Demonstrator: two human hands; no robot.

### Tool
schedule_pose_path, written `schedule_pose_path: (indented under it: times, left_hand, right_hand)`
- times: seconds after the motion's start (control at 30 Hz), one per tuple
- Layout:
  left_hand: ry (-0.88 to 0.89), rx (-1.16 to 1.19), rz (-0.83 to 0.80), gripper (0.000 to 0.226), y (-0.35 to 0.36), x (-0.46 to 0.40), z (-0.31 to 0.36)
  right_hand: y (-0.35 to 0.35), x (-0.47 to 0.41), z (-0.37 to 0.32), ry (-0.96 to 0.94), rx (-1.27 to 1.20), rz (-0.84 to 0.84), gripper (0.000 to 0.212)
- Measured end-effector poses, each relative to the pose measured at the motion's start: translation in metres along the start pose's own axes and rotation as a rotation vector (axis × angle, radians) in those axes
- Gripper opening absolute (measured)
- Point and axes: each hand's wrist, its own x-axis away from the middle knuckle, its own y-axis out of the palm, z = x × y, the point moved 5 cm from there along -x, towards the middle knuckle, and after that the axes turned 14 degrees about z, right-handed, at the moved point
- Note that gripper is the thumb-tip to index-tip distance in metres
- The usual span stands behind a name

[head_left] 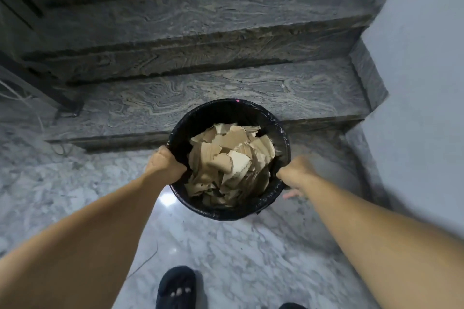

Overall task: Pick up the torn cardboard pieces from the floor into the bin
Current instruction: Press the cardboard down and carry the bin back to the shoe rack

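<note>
At the far left, dark metal railing bars (37, 83) are seen beside the stairs, with thin pale wires trailing onto the floor (75, 195) near their foot. The left hand (165, 165) is curled tightly over the left rim of the bin (226, 213), with the black liner caught under the fingers; the thumb side faces the camera and the fingertips are hidden inside the rim. The bin, round and lined with a glossy black bag, is held between both hands above the pale marbled floor, just in front of the lowest step (200, 105) of a dark veined stone staircase. The torn cardboard pieces (231, 160) are piled inside the bin, filling it close to the rim, the tan scraps lying overlapped at all angles. The right hand (296, 173) is closed on the right rim of the bin, the knuckles raised and the liner pinched beneath them. Below the bin, near the bottom edge of the floor, a foot in a dark open-toed slipper (177, 286) is seen. At the far right, a plain pale wall (421, 83) runs alongside the stairs.
</note>
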Motion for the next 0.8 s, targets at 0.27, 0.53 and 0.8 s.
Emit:
schedule_pose_path:
  times: [0.27, 0.53, 0.8]
  left_hand:
    - [0.792, -0.334, 0.086, 0.115, 0.027, -0.021, 0.028]
    - [0.945, -0.466, -0.296, 0.139, 0.114, -0.038, 0.049]
    - [0.905, -0.554, -0.339, 0.140, 0.153, -0.046, 0.047]
  right_hand:
    - [0.023, -0.004, -0.035, -0.642, 0.459, 0.590, 0.067]
    - [0.128, -0.037, -0.050, -0.557, 0.708, -0.020, 0.108]
    - [0.168, -0.073, -0.028, -0.463, 0.687, -0.037, 0.108]
